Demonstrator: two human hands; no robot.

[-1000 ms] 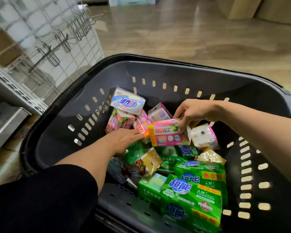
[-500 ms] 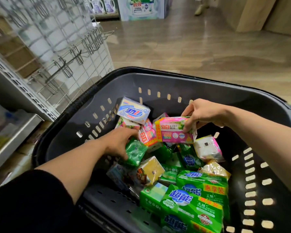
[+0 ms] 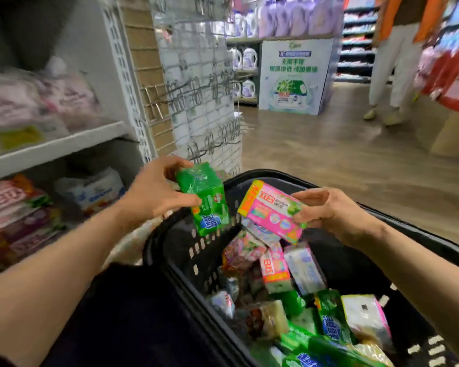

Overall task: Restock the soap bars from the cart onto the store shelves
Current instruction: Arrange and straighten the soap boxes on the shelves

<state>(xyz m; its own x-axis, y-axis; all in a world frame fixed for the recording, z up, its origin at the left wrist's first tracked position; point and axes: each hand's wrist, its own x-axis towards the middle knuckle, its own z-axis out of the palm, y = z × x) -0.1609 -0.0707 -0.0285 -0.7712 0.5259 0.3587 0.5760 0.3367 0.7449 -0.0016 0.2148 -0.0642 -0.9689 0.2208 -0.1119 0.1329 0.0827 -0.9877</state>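
Store aisle, wood-look floor (image 3: 329, 160), white shelving on my left. Item one: my left hand (image 3: 154, 193), fingers and thumb wrapped round a green soap pack (image 3: 207, 200), held upright above the cart's left rim; half a second ago this hand was down among the packs in the cart, so it has come up and out with the green pack. Item two: my right hand (image 3: 329, 213), pinching the right end of a pink soap pack (image 3: 272, 211), tilted, held above the cart's far end; it had the same pack before, lower and just over the heap. The two hands are apart, each clamped on its own pack, and the packs are near each other without touching. Item three: the dark plastic cart (image 3: 186, 263) with slotted walls, below both hands, holding a loose heap of remaining soap packs (image 3: 289, 282) in pink, white and green wrappers. Item four: store shelves (image 3: 56, 147) at left, blurred, carrying pinkish and white packets on two levels; earlier only a lower shelf edge showed, as my view has lifted. Item five: wire hook rack (image 3: 204, 102) beyond the shelves. Item six: a green-and-white display stand (image 3: 294, 75) with detergent bottles above it, and a person's legs (image 3: 392, 64) at the far right, both new to view.
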